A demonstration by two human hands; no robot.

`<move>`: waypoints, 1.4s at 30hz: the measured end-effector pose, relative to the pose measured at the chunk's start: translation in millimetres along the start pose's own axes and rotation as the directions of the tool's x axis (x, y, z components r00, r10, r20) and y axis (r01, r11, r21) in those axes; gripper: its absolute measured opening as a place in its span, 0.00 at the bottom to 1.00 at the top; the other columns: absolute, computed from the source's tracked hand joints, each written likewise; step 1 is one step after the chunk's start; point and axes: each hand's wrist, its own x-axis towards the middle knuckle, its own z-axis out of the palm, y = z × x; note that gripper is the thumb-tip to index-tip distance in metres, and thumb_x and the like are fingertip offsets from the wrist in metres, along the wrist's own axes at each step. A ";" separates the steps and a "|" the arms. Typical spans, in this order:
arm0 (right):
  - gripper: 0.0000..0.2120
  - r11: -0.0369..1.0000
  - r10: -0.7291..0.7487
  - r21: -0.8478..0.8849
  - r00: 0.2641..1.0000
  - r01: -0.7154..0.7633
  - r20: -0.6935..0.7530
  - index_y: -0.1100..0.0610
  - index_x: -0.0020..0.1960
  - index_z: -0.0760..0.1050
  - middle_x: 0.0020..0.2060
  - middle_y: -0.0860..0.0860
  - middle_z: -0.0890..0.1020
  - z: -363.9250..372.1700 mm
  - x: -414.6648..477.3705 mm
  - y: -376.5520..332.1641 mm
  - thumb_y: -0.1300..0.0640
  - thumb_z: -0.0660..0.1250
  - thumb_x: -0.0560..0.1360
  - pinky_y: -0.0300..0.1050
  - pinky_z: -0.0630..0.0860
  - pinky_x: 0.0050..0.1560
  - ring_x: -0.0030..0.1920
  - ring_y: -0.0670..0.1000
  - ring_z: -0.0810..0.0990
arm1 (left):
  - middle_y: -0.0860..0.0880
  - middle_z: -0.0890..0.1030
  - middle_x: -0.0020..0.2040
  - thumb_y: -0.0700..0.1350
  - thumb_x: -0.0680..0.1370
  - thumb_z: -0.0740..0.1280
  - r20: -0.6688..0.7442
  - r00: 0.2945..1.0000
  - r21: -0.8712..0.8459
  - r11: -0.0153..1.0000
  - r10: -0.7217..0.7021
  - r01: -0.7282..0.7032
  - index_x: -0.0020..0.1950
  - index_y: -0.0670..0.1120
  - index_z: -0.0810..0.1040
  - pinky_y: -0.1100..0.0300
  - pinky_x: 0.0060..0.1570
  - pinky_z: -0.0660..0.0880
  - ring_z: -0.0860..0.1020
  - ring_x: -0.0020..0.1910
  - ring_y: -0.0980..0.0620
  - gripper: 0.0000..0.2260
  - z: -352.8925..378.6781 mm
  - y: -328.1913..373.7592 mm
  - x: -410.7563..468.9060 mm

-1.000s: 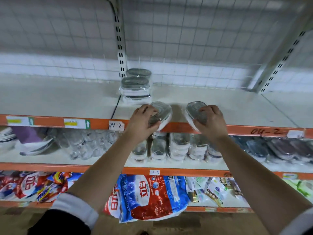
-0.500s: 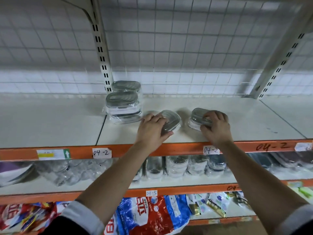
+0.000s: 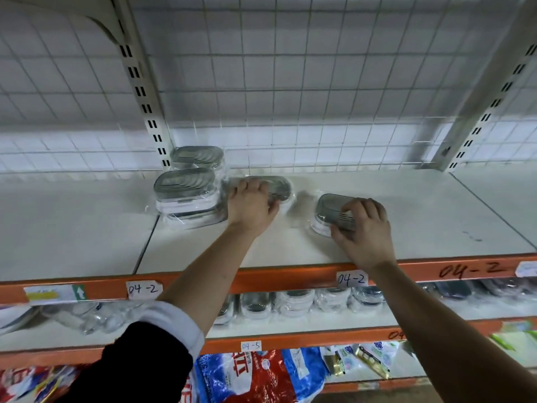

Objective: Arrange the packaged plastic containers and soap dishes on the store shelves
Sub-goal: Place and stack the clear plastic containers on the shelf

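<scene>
Evidently the left soap dish (image 3: 277,186) lies flat on the top shelf (image 3: 436,216), just beside the stacked containers (image 3: 186,193). Its long axis runs along the shelf, and the left hand (image 3: 250,207) grasps it from above, likely to line it up with the stack. The right soap dish (image 3: 329,212) slants back-left to front-right, with the right hand (image 3: 363,231) curled round it

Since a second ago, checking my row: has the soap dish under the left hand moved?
Yes. The soap dish under the left hand slid back from the orange shelf edge to beside the wrapped stack.
</scene>
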 end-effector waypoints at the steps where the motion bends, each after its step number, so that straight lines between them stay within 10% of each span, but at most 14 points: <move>1: 0.20 1.000 0.000 0.007 1.000 0.000 -0.012 0.60 0.56 0.76 0.56 0.57 0.78 0.1 -0.1 0.3 0.51 0.75 0.69 0.62 0.71 0.60 0.64 0.63 0.70 | 0.44 0.75 0.62 0.59 0.78 0.59 0.004 1.000 0.007 1.000 -0.014 0.014 0.64 0.45 0.74 0.48 0.60 0.69 0.70 0.64 0.42 0.22 2.6 -1.3 8.7; 21: 0.25 0.999 0.039 0.013 0.999 -0.039 0.037 0.55 0.61 0.75 0.72 0.64 0.66 3.7 4.5 11.1 0.44 0.73 0.69 0.62 0.69 0.64 0.68 0.67 0.65 | 0.43 0.77 0.58 0.52 0.79 0.60 -0.065 0.998 -0.085 0.996 -0.009 0.004 0.60 0.42 0.76 0.47 0.57 0.71 0.72 0.61 0.41 0.17 -1.8 0.7 7.6; 29: 0.34 0.993 -0.083 -0.075 0.986 0.094 0.146 0.53 0.62 0.74 0.64 0.59 0.74 0.1 3.9 4.9 0.31 0.56 0.68 0.56 0.66 0.65 0.66 0.62 0.69 | 0.44 0.83 0.46 0.49 0.76 0.68 -0.137 0.990 -0.085 0.996 0.029 -0.041 0.51 0.43 0.82 0.49 0.49 0.77 0.80 0.48 0.41 0.11 -28.1 -34.9 -76.3; 42: 0.30 0.968 -0.250 0.030 0.968 0.249 0.022 0.60 0.59 0.76 0.61 0.59 0.75 26.8 70.7 -69.5 0.37 0.66 0.68 0.50 0.61 0.65 0.65 0.61 0.70 | 0.46 0.82 0.40 0.49 0.75 0.60 -0.199 0.980 -0.162 0.986 0.007 -0.040 0.45 0.43 0.81 0.51 0.47 0.73 0.79 0.40 0.42 0.13 -15.0 -40.3 -95.7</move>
